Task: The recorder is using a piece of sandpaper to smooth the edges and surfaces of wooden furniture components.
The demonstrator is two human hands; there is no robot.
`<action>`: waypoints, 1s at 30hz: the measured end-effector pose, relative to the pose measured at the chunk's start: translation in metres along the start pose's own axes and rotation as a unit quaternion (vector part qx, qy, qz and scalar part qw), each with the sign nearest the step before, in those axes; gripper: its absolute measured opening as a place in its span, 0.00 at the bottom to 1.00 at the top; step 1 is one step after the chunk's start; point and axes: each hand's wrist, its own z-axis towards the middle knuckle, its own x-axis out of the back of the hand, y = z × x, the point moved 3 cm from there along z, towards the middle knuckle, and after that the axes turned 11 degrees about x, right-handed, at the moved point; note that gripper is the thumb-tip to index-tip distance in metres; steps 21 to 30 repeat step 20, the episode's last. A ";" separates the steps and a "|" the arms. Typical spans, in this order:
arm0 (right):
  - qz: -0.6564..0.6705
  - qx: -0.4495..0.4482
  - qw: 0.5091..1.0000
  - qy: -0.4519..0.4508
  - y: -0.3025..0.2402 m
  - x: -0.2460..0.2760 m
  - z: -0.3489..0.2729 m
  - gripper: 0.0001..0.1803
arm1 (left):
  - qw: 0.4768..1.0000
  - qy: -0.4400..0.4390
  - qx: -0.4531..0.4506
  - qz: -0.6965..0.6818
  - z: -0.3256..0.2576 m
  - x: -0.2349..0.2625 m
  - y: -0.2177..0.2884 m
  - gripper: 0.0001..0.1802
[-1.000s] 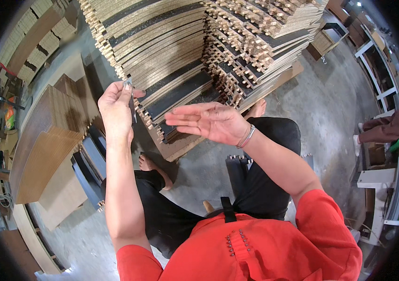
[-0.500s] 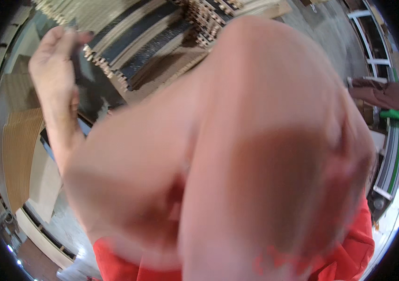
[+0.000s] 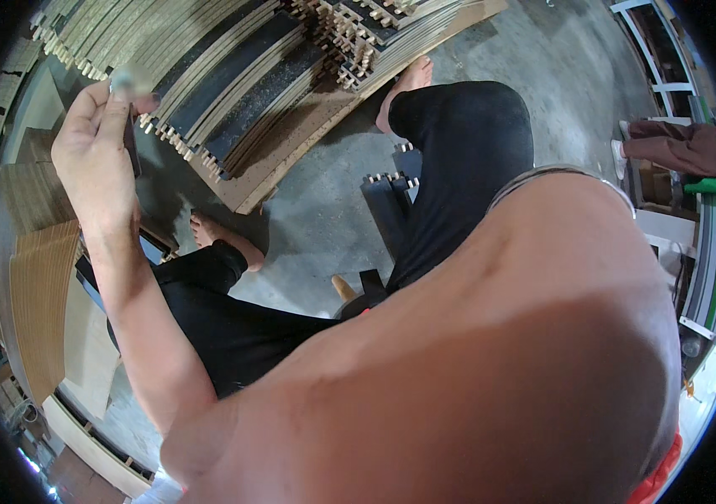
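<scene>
My left hand [image 3: 97, 139] is raised at the upper left, its fingers curled together. A pale, blurred spot covers the fingertips, so anything pinched there cannot be made out. Just beyond it stand stacked boards [image 3: 261, 105], dark and light, with small wooden pegs along their ends. A bare arm [image 3: 458, 361], apparently my right, spans the lower middle and right very close to the camera. Its hand does not show. A thin silvery band [image 3: 559, 170] curves along the arm's upper edge. Dark pegged pieces [image 3: 387, 202] lie on the floor between my legs in black trousers [image 3: 467, 134].
The stacks rest on a brown base board [image 3: 270, 172]. My bare feet [image 3: 412, 80] are close to it. Tan sheets [image 3: 43, 294] lean at the left. A person's maroon-clad legs [image 3: 677, 149] are at the right, above a green-striped rail [image 3: 715, 260]. A metal frame [image 3: 668, 86] stands behind.
The near arm has shifted downward, uncovering my legs, feet and the floor pieces. My left hand stays raised in nearly the same place.
</scene>
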 end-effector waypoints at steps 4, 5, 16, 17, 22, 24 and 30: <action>0.048 0.074 0.980 -0.178 -0.065 -0.016 -0.005 0.22 | 1.000 -0.016 -0.001 0.013 0.011 -0.008 -0.008 0.09; 0.059 0.091 0.969 -0.223 -0.077 -0.020 -0.006 0.22 | 0.999 -0.026 0.017 0.020 0.011 -0.008 -0.010 0.09; 0.182 0.205 0.716 -0.642 -0.130 -0.046 -0.043 0.16 | 0.999 0.009 0.000 0.039 0.007 -0.005 0.012 0.10; 0.059 0.162 0.750 -0.639 -0.115 -0.050 -0.035 0.15 | 1.000 0.006 -0.029 0.008 0.009 -0.003 0.008 0.10; -0.355 0.269 0.655 -0.610 -0.105 -0.057 -0.046 0.18 | 0.998 0.019 -0.056 0.016 0.007 -0.001 0.001 0.11; -0.355 0.269 0.655 -0.610 -0.105 -0.057 -0.046 0.18 | 0.998 0.019 -0.056 0.016 0.007 -0.001 0.001 0.11; -0.355 0.269 0.655 -0.610 -0.105 -0.057 -0.046 0.18 | 0.998 0.019 -0.056 0.016 0.007 -0.001 0.001 0.11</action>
